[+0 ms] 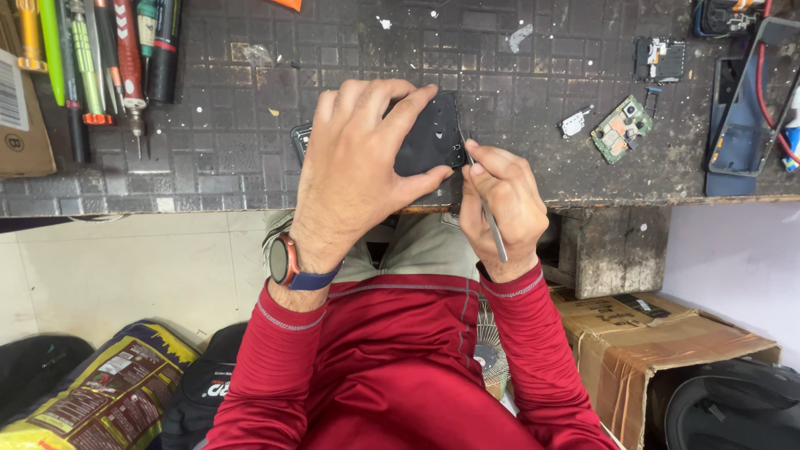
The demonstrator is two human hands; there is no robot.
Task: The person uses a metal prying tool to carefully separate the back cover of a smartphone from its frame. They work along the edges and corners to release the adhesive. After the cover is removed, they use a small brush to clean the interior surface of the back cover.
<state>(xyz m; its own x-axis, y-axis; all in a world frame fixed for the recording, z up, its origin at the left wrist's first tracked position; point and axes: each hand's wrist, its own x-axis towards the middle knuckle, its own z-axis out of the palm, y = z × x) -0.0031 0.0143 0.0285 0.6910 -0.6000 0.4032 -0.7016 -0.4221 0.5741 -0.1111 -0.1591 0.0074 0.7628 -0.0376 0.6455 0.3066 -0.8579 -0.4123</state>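
Note:
My left hand (354, 171) grips a black phone body (433, 133) from above at the front edge of the dark tiled workbench (208, 158), fingers draped over it and thumb under its lower edge. A watch sits on that wrist. My right hand (500, 204) pinches a thin metal tool (492, 225), like tweezers or a pry blade. Its upper tip touches the phone's right edge. Much of the phone is hidden under my left hand. Both arms wear red sleeves.
Several screwdrivers and pens (108, 58) lie at the bench's back left beside a cardboard box (21, 117). To the right are a green circuit board (621, 129), a small metal part (575, 123), a black module (658, 58) and a blue phone frame (746, 125). Below: an open carton (658, 350), bags (108, 392).

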